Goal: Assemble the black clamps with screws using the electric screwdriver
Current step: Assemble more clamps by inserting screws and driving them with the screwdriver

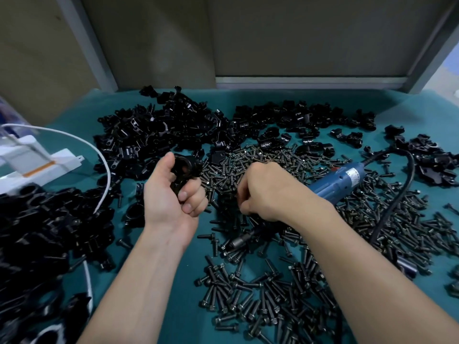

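Left hand: we see its fingers clamped round one black clamp, left of centre.
Right hand: fingers bunched, tips down among the screws at centre; whether they pinch one, we cannot tell.
Electric screwdriver: under the right wrist, long axis running centre right to lower centre.
Relation: we judge the clamp just left of the right fingertips; right hand nearer the tool.

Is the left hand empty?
No, the left hand grips a black clamp in its curled fingers.
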Demonstrator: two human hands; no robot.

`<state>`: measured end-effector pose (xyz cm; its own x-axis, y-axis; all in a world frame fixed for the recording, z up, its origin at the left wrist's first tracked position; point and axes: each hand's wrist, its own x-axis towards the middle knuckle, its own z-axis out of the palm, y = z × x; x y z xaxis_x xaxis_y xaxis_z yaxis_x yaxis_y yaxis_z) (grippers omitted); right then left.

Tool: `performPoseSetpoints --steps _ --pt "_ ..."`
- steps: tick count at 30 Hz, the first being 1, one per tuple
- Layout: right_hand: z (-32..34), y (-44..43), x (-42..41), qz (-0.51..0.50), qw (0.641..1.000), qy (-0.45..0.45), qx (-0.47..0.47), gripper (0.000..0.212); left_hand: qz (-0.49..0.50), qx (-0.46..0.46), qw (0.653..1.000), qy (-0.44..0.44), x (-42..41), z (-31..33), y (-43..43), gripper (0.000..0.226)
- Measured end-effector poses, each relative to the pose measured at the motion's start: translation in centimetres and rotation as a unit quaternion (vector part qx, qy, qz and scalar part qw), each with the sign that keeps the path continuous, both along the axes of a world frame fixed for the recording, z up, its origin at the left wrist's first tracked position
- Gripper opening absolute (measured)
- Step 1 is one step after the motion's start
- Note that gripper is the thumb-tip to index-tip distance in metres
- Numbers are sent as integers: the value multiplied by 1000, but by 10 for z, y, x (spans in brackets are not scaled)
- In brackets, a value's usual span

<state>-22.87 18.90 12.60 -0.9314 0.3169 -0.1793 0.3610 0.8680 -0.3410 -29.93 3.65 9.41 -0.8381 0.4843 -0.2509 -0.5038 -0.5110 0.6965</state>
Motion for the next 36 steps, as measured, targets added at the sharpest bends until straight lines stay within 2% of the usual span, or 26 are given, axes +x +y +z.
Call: performPoseSetpoints --steps 3,6,10,17,21,23,25,27,30,32,36 --pt "-2 4 7 -28 999 16 36 8 7 5 1000 1 -2 1 -3 38" --pt "-6 0 12 -44 990 84 107 19 15 8 1000 2 -3 1 -4 39" --pt "-6 -7 10 -30 995 95 7 27 23 13 1000 1 -4 2 -4 42" --pt "-7 -21 2 12 996 80 -44 32 28 9 1000 -2 -4 1 -5 42" --pt "-3 -27 -1 6 993 103 -52 28 31 6 999 -1 -5 1 -7 40" --pt "-1 -33 -3 18 995 96 -25 25 33 4 999 -2 -6 1 -6 38" --pt "-1 -40 -5 25 995 84 49 14 35 -1 999 -5 -5 2 -4 36" --pt "3 -45 -2 26 990 84 108 25 35 -2 999 -5 -4 2 -4 34" --pt "8 -36 -2 -4 988 94 121 15 33 -3 999 -2 -4 2 -5 35" --pt "12 -26 1 -13 992 83 91 28 29 0 1000 3 -6 2 -6 35" --pt "15 -24 7 4 1000 -12 11 11 26 2 1000 5 -6 0 -6 36"
